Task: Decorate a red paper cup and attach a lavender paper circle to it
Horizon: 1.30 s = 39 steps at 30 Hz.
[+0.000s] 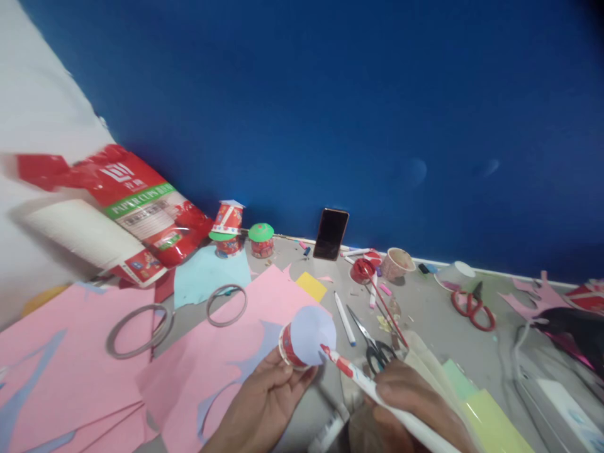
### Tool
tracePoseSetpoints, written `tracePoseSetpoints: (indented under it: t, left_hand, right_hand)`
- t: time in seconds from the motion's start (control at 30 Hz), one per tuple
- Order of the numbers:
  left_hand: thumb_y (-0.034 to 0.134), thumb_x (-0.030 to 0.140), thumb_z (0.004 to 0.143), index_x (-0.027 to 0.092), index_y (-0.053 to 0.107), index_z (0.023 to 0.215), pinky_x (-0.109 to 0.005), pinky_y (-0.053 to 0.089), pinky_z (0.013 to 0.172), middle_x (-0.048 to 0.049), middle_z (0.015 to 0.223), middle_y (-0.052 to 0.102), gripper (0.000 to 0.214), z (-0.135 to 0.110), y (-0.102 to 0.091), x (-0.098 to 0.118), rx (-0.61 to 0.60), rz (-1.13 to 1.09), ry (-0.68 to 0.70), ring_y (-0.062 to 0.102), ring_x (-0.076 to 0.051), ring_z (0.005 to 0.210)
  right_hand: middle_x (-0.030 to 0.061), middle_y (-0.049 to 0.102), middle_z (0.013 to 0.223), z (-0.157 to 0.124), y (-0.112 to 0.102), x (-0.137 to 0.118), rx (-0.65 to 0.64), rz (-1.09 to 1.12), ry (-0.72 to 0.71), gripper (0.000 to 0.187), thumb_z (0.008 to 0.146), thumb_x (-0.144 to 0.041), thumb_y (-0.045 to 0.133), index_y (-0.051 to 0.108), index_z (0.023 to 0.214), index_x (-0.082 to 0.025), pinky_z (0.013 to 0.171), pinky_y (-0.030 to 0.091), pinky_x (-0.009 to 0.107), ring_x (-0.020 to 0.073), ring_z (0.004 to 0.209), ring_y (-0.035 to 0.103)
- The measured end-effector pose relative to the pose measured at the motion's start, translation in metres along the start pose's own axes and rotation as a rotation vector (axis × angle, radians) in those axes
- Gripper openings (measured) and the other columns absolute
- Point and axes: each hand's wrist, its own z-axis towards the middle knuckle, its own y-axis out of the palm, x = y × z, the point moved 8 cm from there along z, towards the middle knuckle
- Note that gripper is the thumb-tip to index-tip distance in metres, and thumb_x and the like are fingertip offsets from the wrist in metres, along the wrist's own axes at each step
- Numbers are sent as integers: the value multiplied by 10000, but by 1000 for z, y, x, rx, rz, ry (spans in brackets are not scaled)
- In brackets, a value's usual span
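My left hand (264,402) is closed around a small red-and-white paper cup (286,346), tilted on its side. A round pale blue paper disc (311,333) covers the end of the cup that faces right. In my right hand (415,402) is a red marker (368,384) with a white barrel. Its red tip is at the lower right part of the disc; whether it touches is hard to tell. Black-handled scissors (372,343) and a blue-ended marker (345,319) lie just beyond my right hand.
Pink paper sheets (108,377) cover the left side, with two tape rings (227,306) on them. At the back are a red paper-cup bag (141,201), decorated cups (229,220) and a leaning phone (331,234). Red-handled scissors (472,309) lie right.
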Motion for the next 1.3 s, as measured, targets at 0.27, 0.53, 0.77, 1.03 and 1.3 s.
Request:
tracePoseSetpoints:
  t: [0.27,0.53,0.77,1.03,1.3]
  left_hand:
    - [692,-73,836,197,650,1561,-501,485,1273,-135,1229,866,774,0,5,4,-7,-12,12,816,-275,1171]
    - [747,-38,816,192,749,1436,-483,477,1276,-126,1172,872,661,-2,8,5,11,21,22,811,-255,1160]
    - [784,-25,802,191,824,1297,-462,517,1244,-116,1144,874,542,-1,7,7,38,43,54,818,-242,1125]
    - [773,-8,837,193,722,1483,-456,486,1273,-111,1195,871,678,-3,5,8,43,61,53,802,-249,1155]
    - [674,-44,892,263,550,1645,-497,464,1297,-131,1407,803,822,-4,4,11,80,24,34,752,-272,1327]
  right_hand:
    - [37,793,782,2,7,-3,-283,-14,-97,150,956,-152,751,754,1099,-196,680,694,377,221,671,791]
    - [26,778,779,8,12,-8,-231,-25,-37,120,978,-114,690,735,1058,-191,693,664,350,188,669,779]
    - [19,792,788,8,9,-10,-228,-53,-52,177,945,-97,703,745,1080,-204,681,671,370,202,657,777]
    - [17,768,765,13,8,-14,-179,-52,-86,146,960,-82,691,742,1054,-180,641,656,348,188,642,761]
    - [16,727,765,13,-3,-8,-68,-20,-42,155,950,-70,684,746,1044,-177,599,620,350,182,621,720]
